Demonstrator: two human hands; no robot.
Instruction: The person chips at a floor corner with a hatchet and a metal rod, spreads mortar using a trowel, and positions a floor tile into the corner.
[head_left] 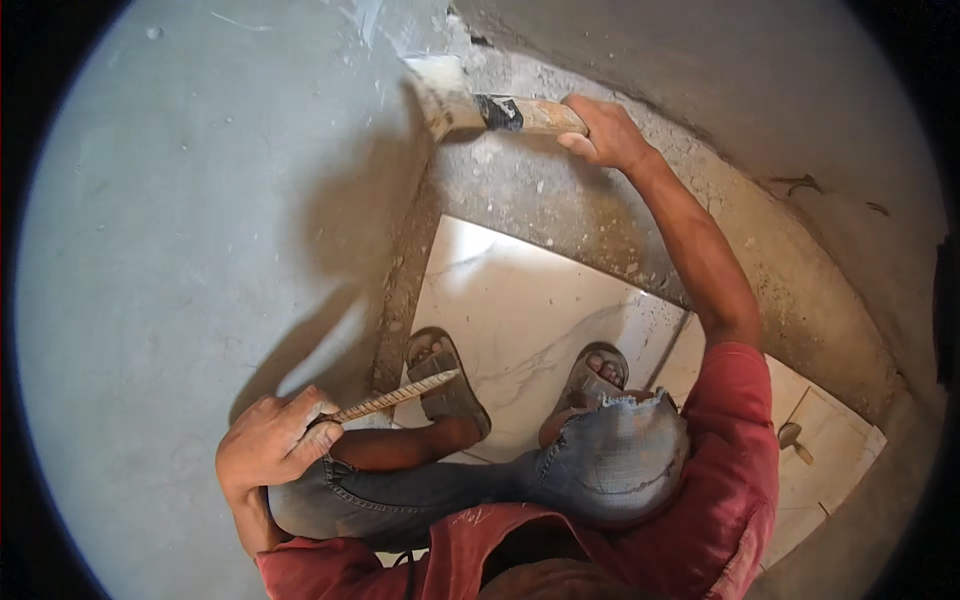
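Observation:
My right hand [608, 135] grips the wooden handle [550, 116] of a tool bound with black tape; its pale, broad head [442, 98] is blurred against the corner at the foot of the grey wall [170, 200]. In my left hand [272, 443], low beside the wall, is a ribbed metal rod [395, 398], slanting up to the right over my left sandalled foot. Its fingers are wrapped round the rod's near end.
Marbled white tiles [500, 300] lie under my feet, bordered by a rough, speckled concrete strip [530, 200]. A second grey wall [720, 60] runs along the top right. A small dark object with a yellowish end [790, 435] rests on the tiles at the right.

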